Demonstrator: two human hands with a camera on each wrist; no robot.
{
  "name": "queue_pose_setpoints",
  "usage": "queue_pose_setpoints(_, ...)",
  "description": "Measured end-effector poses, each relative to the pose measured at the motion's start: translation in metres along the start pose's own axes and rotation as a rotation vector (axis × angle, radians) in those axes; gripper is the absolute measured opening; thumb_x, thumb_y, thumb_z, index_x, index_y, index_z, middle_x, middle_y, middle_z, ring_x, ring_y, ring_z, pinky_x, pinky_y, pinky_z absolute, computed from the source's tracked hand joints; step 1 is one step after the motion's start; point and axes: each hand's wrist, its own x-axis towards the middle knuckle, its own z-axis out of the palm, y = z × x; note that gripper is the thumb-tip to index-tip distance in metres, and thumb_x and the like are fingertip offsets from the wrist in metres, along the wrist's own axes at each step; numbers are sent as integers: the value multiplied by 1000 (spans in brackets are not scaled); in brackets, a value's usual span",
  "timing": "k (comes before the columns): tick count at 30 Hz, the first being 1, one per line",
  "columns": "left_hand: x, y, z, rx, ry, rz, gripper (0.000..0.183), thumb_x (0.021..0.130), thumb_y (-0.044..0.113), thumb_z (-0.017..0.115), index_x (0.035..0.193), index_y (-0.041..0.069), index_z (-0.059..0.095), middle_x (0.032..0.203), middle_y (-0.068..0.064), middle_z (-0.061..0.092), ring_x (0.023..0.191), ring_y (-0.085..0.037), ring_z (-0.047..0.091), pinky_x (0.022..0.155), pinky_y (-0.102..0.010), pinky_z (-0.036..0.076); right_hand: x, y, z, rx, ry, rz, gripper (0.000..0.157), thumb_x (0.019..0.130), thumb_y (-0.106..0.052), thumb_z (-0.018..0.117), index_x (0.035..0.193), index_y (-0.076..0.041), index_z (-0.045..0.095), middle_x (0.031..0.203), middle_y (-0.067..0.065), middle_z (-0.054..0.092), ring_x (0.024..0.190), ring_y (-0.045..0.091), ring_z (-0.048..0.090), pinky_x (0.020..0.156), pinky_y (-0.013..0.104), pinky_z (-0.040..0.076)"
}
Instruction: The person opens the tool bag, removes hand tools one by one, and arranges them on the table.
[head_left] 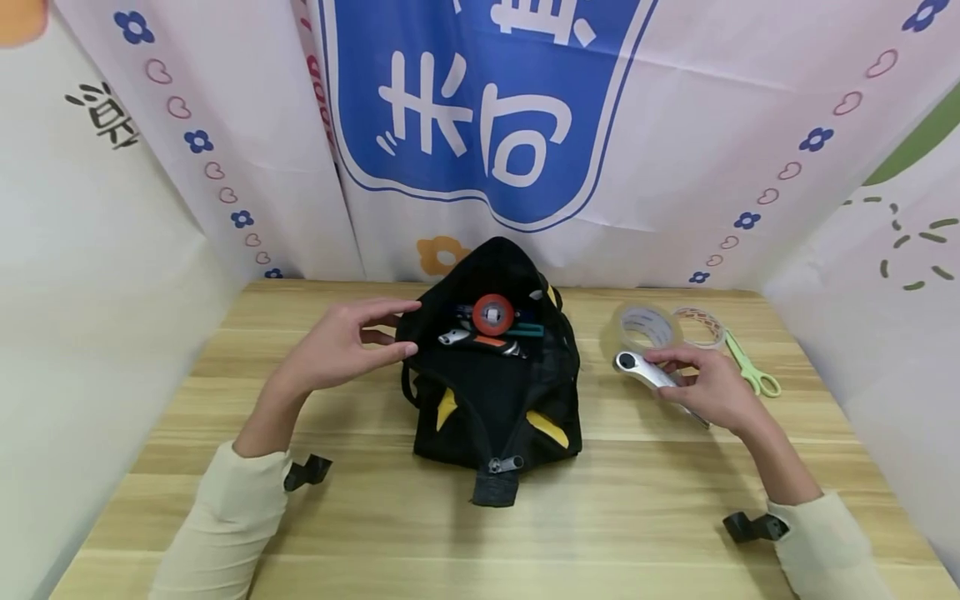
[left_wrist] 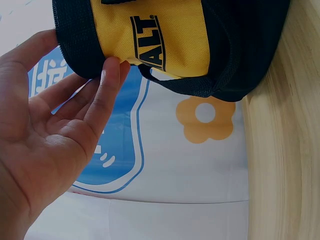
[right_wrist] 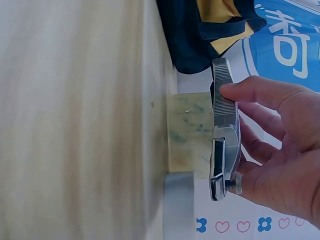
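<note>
A black and yellow tool bag (head_left: 495, 417) stands on the table with its top unzipped and gaping. My left hand (head_left: 341, 346) grips the left edge of its opening, and in the left wrist view fingers touch the yellow side panel (left_wrist: 180, 40). Inside lie a red tape roll (head_left: 492, 315), a black and orange tool (head_left: 487, 343) and a teal item (head_left: 527, 331). To the right of the bag, my right hand (head_left: 708, 387) pinches a silver metal hand tool (right_wrist: 225, 105) with a ribbed grip; its exact kind is unclear.
Beyond the right hand lie a roll of clear tape (head_left: 647, 325), a second tape roll (head_left: 701, 327) and light green scissors (head_left: 750, 371). A printed cloth (head_left: 675, 167) hangs behind the wooden table (head_left: 360, 533). Both wrists carry black camera mounts.
</note>
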Motion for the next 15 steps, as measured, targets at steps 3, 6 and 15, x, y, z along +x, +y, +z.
queue_pose_setpoints(3,1,0,1,0,-2,0,54,98,18,81,148,8,65,151,-16,65,125,-34,71,101,-45,63,-2,4,1,-34,7,-5,47,83,4,88,128,-4,77,125,21,73,104,25,67,80,15,62)
queue_pose_setpoints(6,0,0,2,1,-6,-3,54,98,19,81,149,8,64,151,-16,64,124,-34,71,101,-45,64,-4,6,4,-73,6,2,46,82,1,89,127,-5,78,122,20,74,103,25,68,78,14,61)
queue_pose_setpoints(15,-1,1,1,-2,-2,2,54,98,18,81,149,8,64,151,-16,64,124,-33,71,101,-44,64,-6,-3,21,-48,-68,98,49,84,-8,90,130,0,74,117,20,77,104,31,75,72,20,60)
